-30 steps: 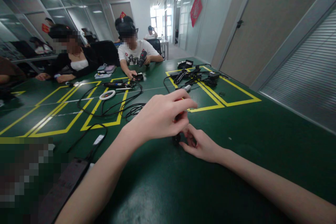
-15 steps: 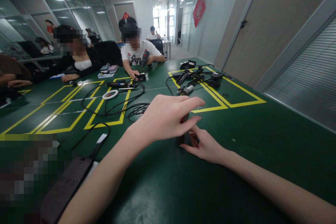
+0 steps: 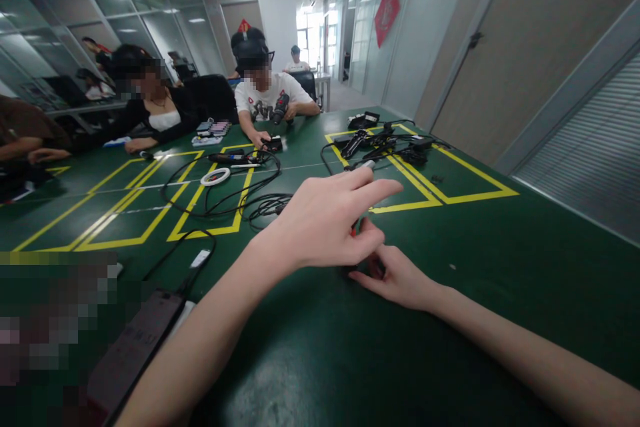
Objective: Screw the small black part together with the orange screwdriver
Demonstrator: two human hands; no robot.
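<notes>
My left hand (image 3: 327,220) hovers over the middle of the green table (image 3: 500,267), index finger stretched out and thumb pressed down on a small red and black object (image 3: 355,229). Only a sliver of red shows between the fingers; the rest is hidden. My right hand (image 3: 395,278) lies on the table just below and to the right. Its thumb and fingers curl around the object's dark lower part, touching my left thumb.
A dark power strip (image 3: 133,350) lies at the lower left with a cable running from it. Tangled black cables (image 3: 230,193) and a white ring (image 3: 215,177) sit in a yellow-taped box. Black tools (image 3: 380,141) fill the far right box. Several people sit across the table.
My left hand has sunk onto the object and now covers its black base, which showed before. Its index finger has straightened. My right hand stays put, its thumb raised to the left thumb.
</notes>
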